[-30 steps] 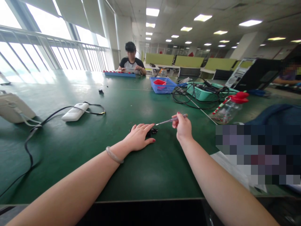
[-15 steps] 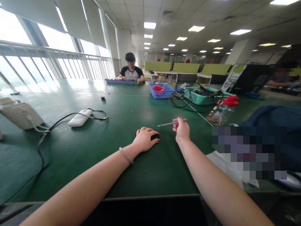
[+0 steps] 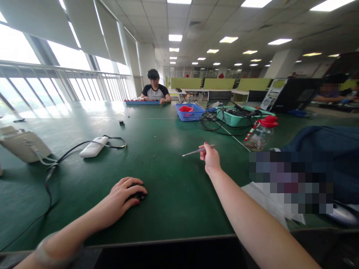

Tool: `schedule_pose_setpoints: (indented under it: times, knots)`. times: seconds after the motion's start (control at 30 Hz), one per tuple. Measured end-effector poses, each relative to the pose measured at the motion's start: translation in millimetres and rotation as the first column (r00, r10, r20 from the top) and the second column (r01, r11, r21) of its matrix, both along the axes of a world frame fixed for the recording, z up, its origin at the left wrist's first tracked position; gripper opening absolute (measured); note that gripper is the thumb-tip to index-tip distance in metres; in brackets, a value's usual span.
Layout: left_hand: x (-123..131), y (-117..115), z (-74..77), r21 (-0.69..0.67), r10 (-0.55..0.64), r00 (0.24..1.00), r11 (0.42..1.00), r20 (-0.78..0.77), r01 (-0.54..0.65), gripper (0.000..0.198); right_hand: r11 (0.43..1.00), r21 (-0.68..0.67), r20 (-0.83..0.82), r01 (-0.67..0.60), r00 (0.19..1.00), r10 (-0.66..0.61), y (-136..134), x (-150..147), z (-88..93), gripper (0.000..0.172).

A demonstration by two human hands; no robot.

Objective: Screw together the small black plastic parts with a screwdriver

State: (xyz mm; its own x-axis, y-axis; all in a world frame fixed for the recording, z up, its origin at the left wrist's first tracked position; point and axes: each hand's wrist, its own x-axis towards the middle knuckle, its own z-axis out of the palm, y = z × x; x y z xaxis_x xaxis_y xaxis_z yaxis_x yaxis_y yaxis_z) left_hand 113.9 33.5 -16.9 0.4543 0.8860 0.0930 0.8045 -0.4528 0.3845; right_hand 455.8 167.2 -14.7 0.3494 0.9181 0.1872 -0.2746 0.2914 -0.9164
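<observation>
My left hand (image 3: 127, 194) rests low over the green table (image 3: 168, 216), its fingers curled round a small black object (image 3: 139, 195). Most of that object is hidden under the palm, so its kind does not show. Farther right, my right hand (image 3: 210, 157) grips a screwdriver (image 3: 193, 152) by its handle. The slim metal shaft points left, its tip held clear of the left hand.
A white power bank-like block (image 3: 94, 147) and a black cable (image 3: 50, 175) lie to the left. Blue (image 3: 190, 114) and green baskets (image 3: 232, 117), a red-lidded jar (image 3: 262, 132) and a dark blue cloth bag (image 3: 322, 145) stand right. A person (image 3: 155, 89) sits opposite.
My left hand has slid left and toward me, taking the small black object along. My right hand still holds the screwdriver and has shifted slightly left in view.
</observation>
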Motion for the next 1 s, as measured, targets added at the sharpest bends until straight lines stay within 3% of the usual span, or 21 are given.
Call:
schedule_pose_setpoints:
  times: [0.17,0.33,0.5,0.63,0.8,1.0]
  knots:
    - [-75.7,-16.4,-5.0,0.033,0.151,0.985,0.988,0.079,-0.154,0.031,1.000,-0.009,-0.005,-0.028,1.000,0.028,-1.8,-1.1,0.7,0.027]
    - [-111.7,-12.2,8.5,-0.078,0.208,0.977,0.976,0.048,-0.204,0.030,0.999,-0.020,0.001,-0.030,1.000,0.030,-0.9,-1.4,-1.1,0.029]
    - [-120.2,-4.7,12.1,0.001,0.248,0.966,0.969,0.071,-0.248,0.029,1.000,0.000,0.019,-0.024,1.000,0.024,3.8,-0.8,-5.9,0.031]
    - [-123.9,-5.6,8.7,0.042,0.343,0.926,0.935,0.157,-0.353,0.031,1.000,0.006,0.023,-0.026,0.999,0.026,4.7,-0.9,-6.6,0.032]
    - [-130.7,-12.0,5.0,0.009,0.538,0.811,0.832,0.229,-0.555,0.041,0.999,0.007,0.025,-0.040,0.999,0.040,4.0,-1.9,-5.2,0.031]
    - [-125.5,-24.7,11.9,0.013,0.684,0.723,0.725,0.100,-0.688,0.050,0.999,0.002,0.031,-0.052,0.998,0.052,4.3,-2.5,-5.3,0.031]
